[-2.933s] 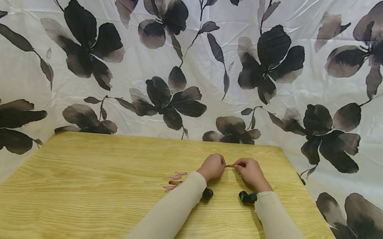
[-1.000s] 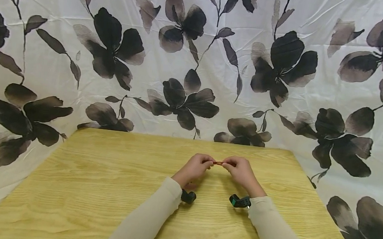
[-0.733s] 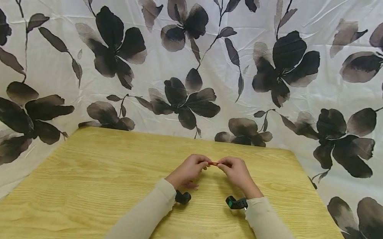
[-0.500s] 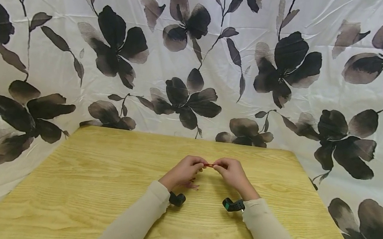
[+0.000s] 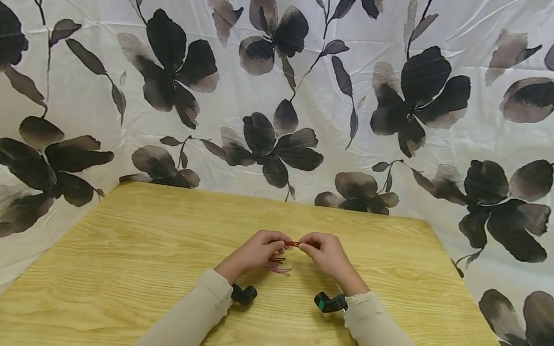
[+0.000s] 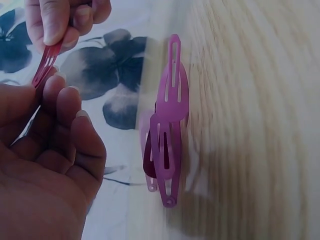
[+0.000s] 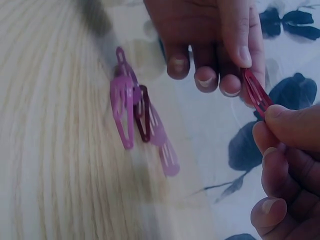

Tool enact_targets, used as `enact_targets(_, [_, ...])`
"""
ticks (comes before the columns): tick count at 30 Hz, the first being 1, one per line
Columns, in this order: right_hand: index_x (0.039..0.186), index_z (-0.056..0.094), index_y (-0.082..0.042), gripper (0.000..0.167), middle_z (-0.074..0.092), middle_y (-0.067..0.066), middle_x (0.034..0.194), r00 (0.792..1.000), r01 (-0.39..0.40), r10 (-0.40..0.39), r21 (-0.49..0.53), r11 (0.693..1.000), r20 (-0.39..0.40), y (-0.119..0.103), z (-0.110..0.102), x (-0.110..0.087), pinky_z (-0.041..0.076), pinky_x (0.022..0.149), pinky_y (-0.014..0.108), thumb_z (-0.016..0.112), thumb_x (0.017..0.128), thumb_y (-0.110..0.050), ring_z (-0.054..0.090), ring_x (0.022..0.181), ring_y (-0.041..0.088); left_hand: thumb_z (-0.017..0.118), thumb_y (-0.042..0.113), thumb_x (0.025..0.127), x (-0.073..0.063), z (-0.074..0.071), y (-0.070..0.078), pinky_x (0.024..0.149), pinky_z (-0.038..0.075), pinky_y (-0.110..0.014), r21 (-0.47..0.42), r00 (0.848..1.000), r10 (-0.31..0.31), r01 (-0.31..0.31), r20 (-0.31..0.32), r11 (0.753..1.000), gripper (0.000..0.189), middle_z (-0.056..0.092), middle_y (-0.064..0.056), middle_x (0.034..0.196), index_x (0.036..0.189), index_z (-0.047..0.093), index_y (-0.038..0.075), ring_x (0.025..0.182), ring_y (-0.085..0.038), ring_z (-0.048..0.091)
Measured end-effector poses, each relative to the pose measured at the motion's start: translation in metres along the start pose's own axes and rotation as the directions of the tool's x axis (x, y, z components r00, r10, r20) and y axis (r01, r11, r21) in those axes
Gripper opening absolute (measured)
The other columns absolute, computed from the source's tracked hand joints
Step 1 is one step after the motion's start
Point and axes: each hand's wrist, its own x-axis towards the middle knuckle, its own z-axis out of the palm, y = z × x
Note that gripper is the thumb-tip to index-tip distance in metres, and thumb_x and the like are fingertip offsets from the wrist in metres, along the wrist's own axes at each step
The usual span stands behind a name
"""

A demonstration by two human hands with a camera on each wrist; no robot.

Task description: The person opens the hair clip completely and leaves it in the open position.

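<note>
Fingertips of the left hand (image 5: pixel 255 253) and the right hand (image 5: pixel 330 259) pinch opposite ends of a red snap hair clip (image 7: pixel 257 94), held above the table. In the left wrist view the clip spans between the left thumb and index finger and the right hand (image 6: pixel 65 22) above. The other fingers of both hands are loosely bent. Beside the left hand several hair clips lie grouped on the table: a bright pink clip (image 7: pixel 122 107), a dark red clip (image 7: pixel 144 112) and a paler pink clip (image 7: pixel 169 159), partly overlapping.
The light wood table (image 5: pixel 147 272) reaches back to a white cloth (image 5: pixel 251 20) with dark printed flowers. A black wrist camera (image 5: pixel 244 294) sits on the left wrist, another black wrist camera (image 5: pixel 329 303) on the right.
Both hands have moved left and closer to the body, keeping the red hair clip between them. The grouped clips now show below the left hand. The head view has turned slightly left.
</note>
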Motion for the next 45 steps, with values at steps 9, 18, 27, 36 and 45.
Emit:
enact_targets(9, [0.098, 0.072, -0.014, 0.011, 0.07, 0.0, 0.093, 1.0, 0.006, -0.006, 0.019, 1.0, -0.003, -0.002, 0.008, 0.0, 0.048, 0.065, 0.029, 0.063, 0.095, -0.018, 0.057, 0.074, 0.013, 0.042, 0.016, 0.105, -0.007, -0.003, -0.003, 0.082, 0.056, -0.048, -0.066, 1.0, -0.009, 0.008, -0.013, 0.998, 0.03, 0.059, -0.027, 0.11, 0.123, 0.063, 0.004, 0.089, -0.041, 0.06])
enact_targets(18, [0.097, 0.073, -0.016, 0.011, 0.069, 0.0, 0.088, 1.0, -0.011, 0.012, 0.048, 0.999, -0.012, -0.001, 0.011, 0.001, 0.048, 0.067, 0.03, 0.063, 0.095, -0.018, 0.057, 0.075, 0.015, 0.041, 0.015, 0.105, -0.008, -0.006, -0.004, 0.083, 0.056, -0.046, -0.118, 1.0, -0.01, 0.01, -0.005, 0.993, 0.03, 0.058, -0.029, 0.109, 0.122, 0.064, 0.005, 0.092, -0.038, 0.061])
enact_targets(27, [0.099, 0.072, -0.015, 0.012, 0.069, 0.011, 0.091, 1.0, 0.013, -0.014, 0.072, 0.997, 0.007, -0.001, 0.011, 0.0, 0.047, 0.065, 0.029, 0.062, 0.095, -0.019, 0.057, 0.074, 0.016, 0.044, 0.015, 0.104, -0.005, -0.009, -0.014, 0.084, 0.056, -0.046, -0.15, 1.0, -0.002, 0.002, -0.001, 0.989, 0.03, 0.059, -0.028, 0.105, 0.122, 0.065, 0.004, 0.094, -0.04, 0.06])
enact_targets(36, [0.101, 0.072, -0.014, 0.014, 0.069, 0.018, 0.097, 0.999, 0.007, -0.012, 0.106, 0.994, 0.046, -0.001, 0.009, -0.003, 0.046, 0.063, 0.029, 0.061, 0.096, -0.022, 0.059, 0.08, 0.034, 0.042, 0.013, 0.104, -0.007, -0.009, -0.012, 0.083, 0.053, -0.041, -0.128, 0.999, 0.033, -0.032, 0.007, 0.991, 0.031, 0.06, -0.028, 0.118, 0.122, 0.065, 0.003, 0.081, -0.021, 0.054])
enact_targets(45, [0.1, 0.072, -0.014, 0.014, 0.068, 0.02, 0.094, 0.998, 0.01, -0.017, 0.111, 0.994, 0.056, -0.001, 0.008, -0.003, 0.044, 0.06, 0.028, 0.061, 0.096, -0.021, 0.054, 0.069, 0.019, 0.044, 0.011, 0.103, -0.008, -0.009, -0.014, 0.09, 0.053, -0.047, -0.175, 0.999, 0.031, -0.025, 0.028, 0.984, 0.031, 0.058, -0.032, 0.122, 0.123, 0.062, -0.004, 0.094, -0.031, 0.06])
